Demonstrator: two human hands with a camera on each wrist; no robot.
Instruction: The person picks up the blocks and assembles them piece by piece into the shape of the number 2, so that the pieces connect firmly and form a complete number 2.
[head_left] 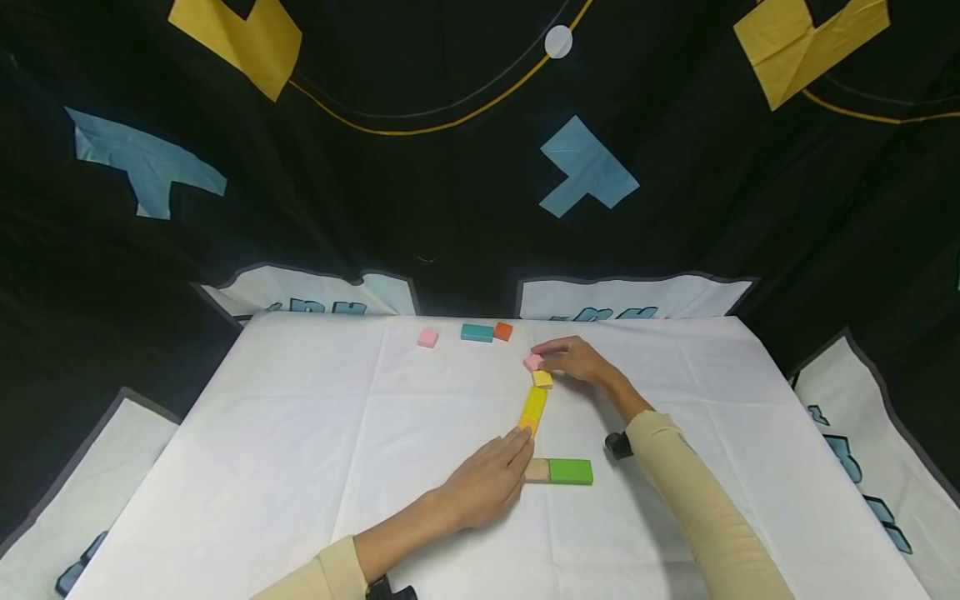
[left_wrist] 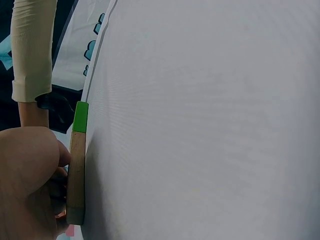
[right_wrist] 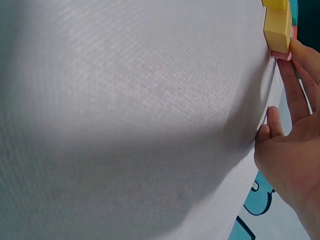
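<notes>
In the head view my right hand [head_left: 576,362] pinches a small pink block [head_left: 532,362] between thumb and fingers. That block touches a pale yellow block [head_left: 542,380], the far end of a line of blocks. Nearer to me in the line lies a long bright yellow block [head_left: 533,403]. Straight fingers of my left hand [head_left: 486,477] rest at its near end and hide part of the line. Beside that hand a plain wooden block [head_left: 537,471] meets a green block [head_left: 571,472]. The right wrist view shows the pale yellow block [right_wrist: 277,29] up close.
Toward the far edge of the white-covered table [head_left: 300,417] lie another pink block [head_left: 428,337], a teal block [head_left: 477,332] and an orange block [head_left: 503,331]. A black cloth [head_left: 420,200] with tape shapes hangs behind the table.
</notes>
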